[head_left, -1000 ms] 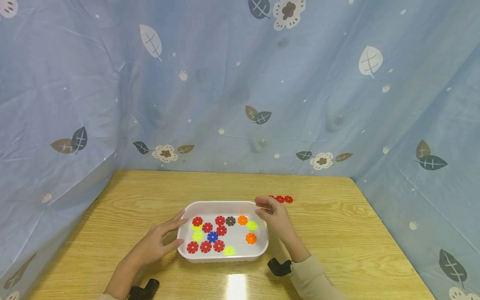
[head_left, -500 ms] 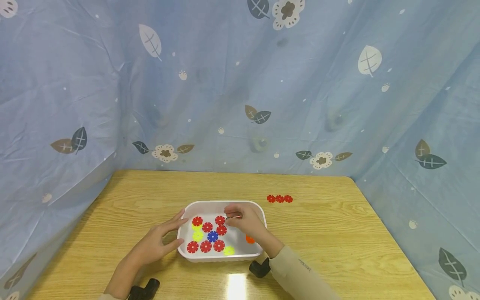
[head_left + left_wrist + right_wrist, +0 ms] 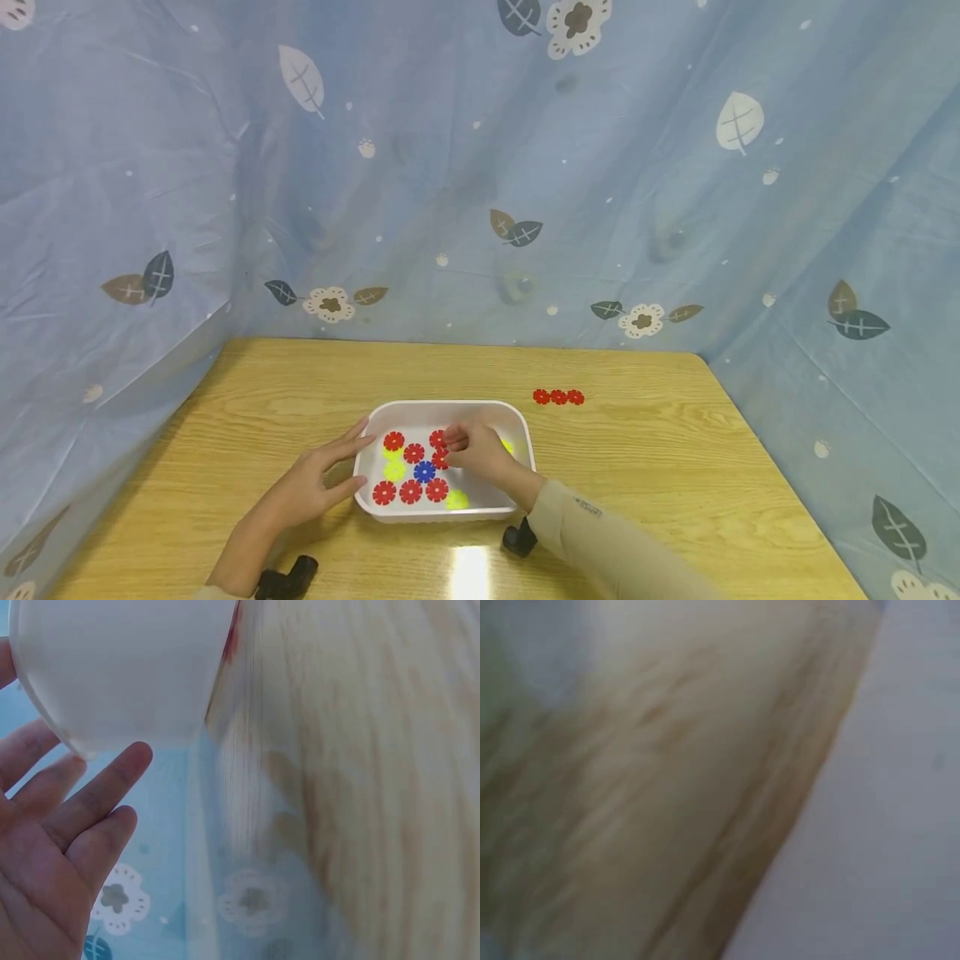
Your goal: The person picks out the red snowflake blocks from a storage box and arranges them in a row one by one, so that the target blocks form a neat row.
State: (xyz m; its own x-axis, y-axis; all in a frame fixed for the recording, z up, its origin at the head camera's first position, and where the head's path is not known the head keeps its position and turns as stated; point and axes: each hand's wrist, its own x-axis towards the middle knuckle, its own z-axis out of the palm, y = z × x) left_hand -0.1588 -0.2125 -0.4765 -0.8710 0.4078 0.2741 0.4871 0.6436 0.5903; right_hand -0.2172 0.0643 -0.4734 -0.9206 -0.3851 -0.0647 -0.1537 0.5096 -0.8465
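Note:
In the head view a white plastic tray (image 3: pixel 450 516) holds several notched snowflake discs. Most are red, such as one red disc (image 3: pixel 410 492) near the front; there are also a blue disc (image 3: pixel 424 472) and yellow discs (image 3: pixel 394 470). My left hand (image 3: pixel 318 479) rests with spread fingers at the tray's left end; the left wrist view shows its fingers (image 3: pixel 112 784) against the tray wall. My right hand (image 3: pixel 483 454) is inside the tray, fingertips right at a red disc (image 3: pixel 441 458). I cannot tell whether it pinches that disc. The hand hides discs beneath it.
Three red discs (image 3: pixel 558 397) lie in a row on the wooden table (image 3: pixel 645 467), behind and right of the tray. A patterned blue curtain (image 3: pixel 450 208) encloses the table at the back and sides. The right wrist view is blurred.
My right hand moved left from the tray's right rim into the tray, then slightly down to the red discs. The left hand, tray and row of three discs stayed put.

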